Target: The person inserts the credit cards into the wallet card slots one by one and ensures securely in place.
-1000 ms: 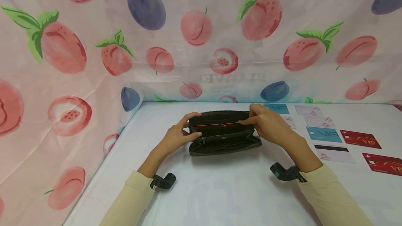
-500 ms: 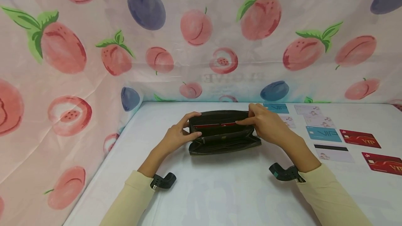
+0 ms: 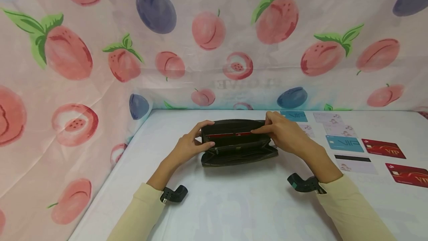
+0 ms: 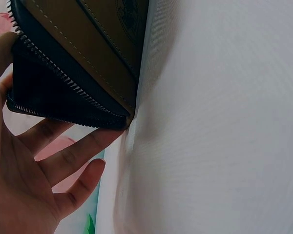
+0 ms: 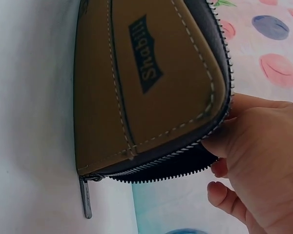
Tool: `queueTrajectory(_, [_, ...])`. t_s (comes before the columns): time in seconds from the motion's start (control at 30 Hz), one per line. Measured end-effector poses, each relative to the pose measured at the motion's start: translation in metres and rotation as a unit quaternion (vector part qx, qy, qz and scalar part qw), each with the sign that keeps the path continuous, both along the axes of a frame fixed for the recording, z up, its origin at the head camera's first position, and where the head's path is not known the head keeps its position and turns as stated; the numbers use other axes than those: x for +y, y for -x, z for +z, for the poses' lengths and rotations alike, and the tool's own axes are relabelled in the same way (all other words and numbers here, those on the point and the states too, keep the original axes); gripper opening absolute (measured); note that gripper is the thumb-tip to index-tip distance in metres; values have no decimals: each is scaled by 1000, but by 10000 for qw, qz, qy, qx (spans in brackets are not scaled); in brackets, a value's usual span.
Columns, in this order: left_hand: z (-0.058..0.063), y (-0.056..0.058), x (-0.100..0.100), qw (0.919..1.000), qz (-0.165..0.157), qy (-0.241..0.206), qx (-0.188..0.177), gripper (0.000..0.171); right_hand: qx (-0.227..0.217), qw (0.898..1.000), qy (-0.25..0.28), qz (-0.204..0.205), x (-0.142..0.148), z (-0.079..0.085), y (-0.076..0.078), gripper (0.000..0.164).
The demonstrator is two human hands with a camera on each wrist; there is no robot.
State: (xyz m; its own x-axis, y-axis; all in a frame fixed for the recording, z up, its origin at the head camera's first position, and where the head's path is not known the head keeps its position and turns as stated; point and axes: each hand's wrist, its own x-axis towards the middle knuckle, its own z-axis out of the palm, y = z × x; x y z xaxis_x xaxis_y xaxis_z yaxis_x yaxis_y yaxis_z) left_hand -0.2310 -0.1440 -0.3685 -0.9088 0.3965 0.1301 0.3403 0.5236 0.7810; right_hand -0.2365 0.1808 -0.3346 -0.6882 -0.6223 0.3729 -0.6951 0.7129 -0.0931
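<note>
An unzipped dark wallet (image 3: 239,147) stands gaping on the white table in the head view, its zip pull (image 5: 86,197) hanging in the right wrist view. My left hand (image 3: 187,146) holds its left end, thumb on the middle divider and forefinger at the back edge; the lower fingers (image 4: 68,158) spread under the corner. At the right end, my right hand (image 3: 284,131) grips the back panel, the thumb reaching inside to a red card (image 3: 243,133). Another red card edge (image 3: 220,135) shows beside it in the slot. Brown outer leather (image 5: 156,97) faces the wrist cameras.
Right of the wallet lie several cards: blue VIP cards (image 3: 345,143) (image 3: 293,116), red VIP cards (image 3: 383,148) (image 3: 408,175), and pale ones (image 3: 356,164) (image 3: 339,124). A fruit-print cloth (image 3: 207,66) hangs behind the table (image 3: 240,203) and along its left side.
My right thumb has slid slightly left along the red card's edge inside the wallet. The left hand and the wallet stay almost where they were.
</note>
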Motion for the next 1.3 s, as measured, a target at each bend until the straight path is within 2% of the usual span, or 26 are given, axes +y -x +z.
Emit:
queueTrajectory(0.33, [1,0,1,10000,5,0,5,60,293,9990,74,324,3,-1,0,44])
queueTrajectory(0.53, [1,0,1,10000,-7,16,35,60,356,9988,189,286,3,-1,-1,22])
queueTrajectory(0.97, [2,1,2,10000,24,75,35,58,387,9984,328,243,2,-1,-1,25])
queueTrajectory(1.3, [1,-3,0,10000,35,0,9,60,525,9982,183,230,-1,-2,-2,23])
